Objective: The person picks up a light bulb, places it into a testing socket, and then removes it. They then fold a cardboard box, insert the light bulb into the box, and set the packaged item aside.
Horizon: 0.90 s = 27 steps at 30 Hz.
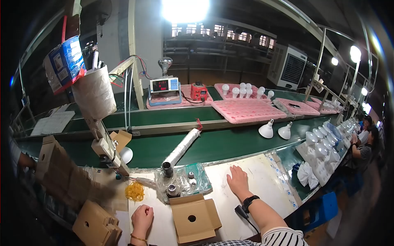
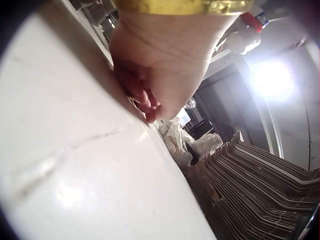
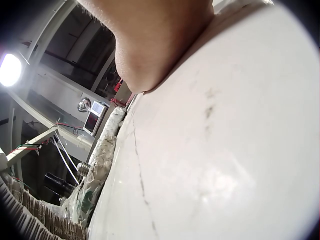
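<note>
My left hand [image 1: 142,217] rests on the white work surface [image 1: 158,231], its fingers loosely curled with nothing seen in them. In the left wrist view the fingertips lie low against that surface. My right hand [image 1: 239,180] lies palm down on the white board, fingers spread and straight; the right wrist view shows only its heel on the board. Between the hands stands a cardboard piece [image 1: 196,235] with a round hole and folded flaps, touched by neither. Behind it, a plastic-wrapped fixture [image 1: 201,182] carries metal sockets.
Stacked cardboard [image 1: 61,172] and a folded carton [image 1: 92,223] stand at the left, near yellow rubber bands [image 1: 134,191]. A green conveyor [image 1: 230,141] runs behind, with white bulbs [image 1: 266,129] on it. Beyond are a meter [image 1: 164,85] and pink foam trays [image 1: 246,110].
</note>
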Available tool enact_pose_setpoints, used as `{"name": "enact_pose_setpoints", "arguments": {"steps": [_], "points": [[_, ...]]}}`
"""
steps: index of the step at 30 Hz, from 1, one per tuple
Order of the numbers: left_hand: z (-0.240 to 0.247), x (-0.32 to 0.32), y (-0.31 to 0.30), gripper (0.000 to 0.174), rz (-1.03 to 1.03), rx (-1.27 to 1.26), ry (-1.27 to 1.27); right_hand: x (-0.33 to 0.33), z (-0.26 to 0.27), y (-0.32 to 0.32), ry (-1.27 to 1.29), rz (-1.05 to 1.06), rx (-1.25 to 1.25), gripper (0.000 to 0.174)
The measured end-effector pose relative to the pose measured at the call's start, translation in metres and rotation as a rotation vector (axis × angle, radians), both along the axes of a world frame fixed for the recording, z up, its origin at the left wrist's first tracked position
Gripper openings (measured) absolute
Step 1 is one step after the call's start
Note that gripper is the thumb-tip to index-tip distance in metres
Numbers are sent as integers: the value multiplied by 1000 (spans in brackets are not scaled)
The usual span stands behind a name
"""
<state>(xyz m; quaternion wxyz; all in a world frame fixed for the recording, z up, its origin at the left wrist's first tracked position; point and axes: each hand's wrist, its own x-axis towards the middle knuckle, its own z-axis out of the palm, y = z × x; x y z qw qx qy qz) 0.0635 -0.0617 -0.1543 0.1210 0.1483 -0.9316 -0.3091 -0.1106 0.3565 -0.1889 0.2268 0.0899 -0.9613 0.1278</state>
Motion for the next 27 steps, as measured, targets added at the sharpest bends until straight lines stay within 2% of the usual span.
{"name": "enact_pose_setpoints", "arguments": {"steps": [27], "points": [[-1, 0, 2, 17, 6, -6, 2, 2, 7, -1, -20, 8, -17, 44]]}}
